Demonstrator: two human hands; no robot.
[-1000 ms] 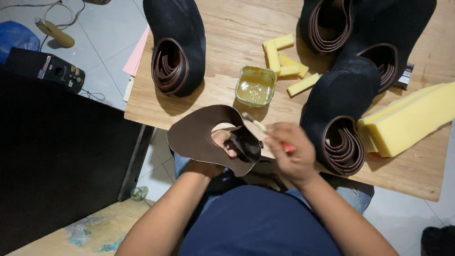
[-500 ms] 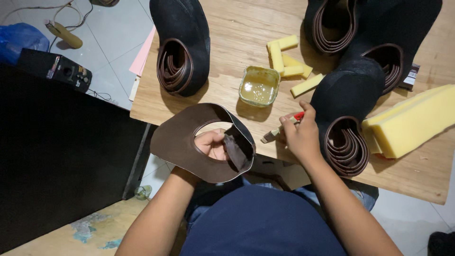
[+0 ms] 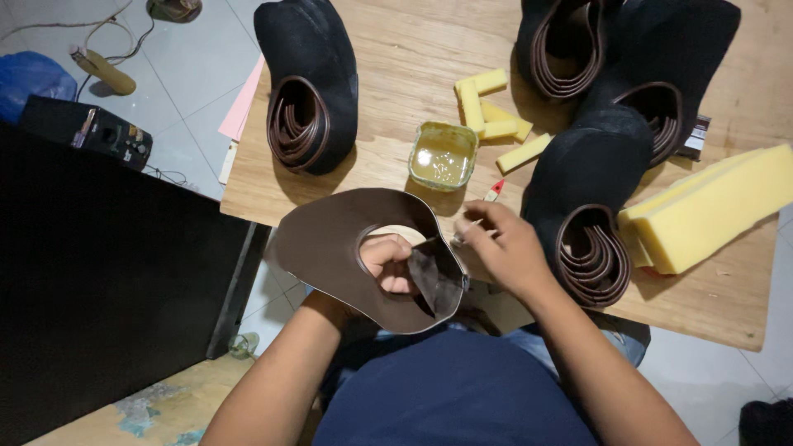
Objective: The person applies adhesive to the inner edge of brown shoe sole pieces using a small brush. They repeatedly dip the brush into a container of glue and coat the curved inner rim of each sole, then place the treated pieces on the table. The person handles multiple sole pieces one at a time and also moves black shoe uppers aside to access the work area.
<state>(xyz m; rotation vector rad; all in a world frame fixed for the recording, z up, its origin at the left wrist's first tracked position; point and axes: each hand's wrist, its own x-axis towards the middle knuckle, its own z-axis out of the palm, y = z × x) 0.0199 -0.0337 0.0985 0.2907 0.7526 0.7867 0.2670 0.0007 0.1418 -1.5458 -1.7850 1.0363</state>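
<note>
My left hand [image 3: 388, 263] reaches up through the hole of a flat brown brim-shaped piece [image 3: 322, 248] and grips it, with a folded dark flap hanging at the hole's right side. My right hand [image 3: 504, 248] is closed on a small brush [image 3: 493, 192] with a red and white handle, its tip at the brim's right edge. A small square tub of yellowish glue [image 3: 443, 155] stands on the wooden table [image 3: 388, 66] just beyond both hands.
Black hat crowns with brown bands lie on the table: one at the left [image 3: 310, 78], a stack at the right [image 3: 595, 198], more at the back [image 3: 628, 49]. Yellow foam strips [image 3: 487, 107] and a big foam block [image 3: 710, 206] sit right. A black box [image 3: 91, 132] is on the floor.
The brown piece has turned flatter and swung left, its hole now around my left hand. My right hand with the brush went out toward the glue tub and came back to the brim.
</note>
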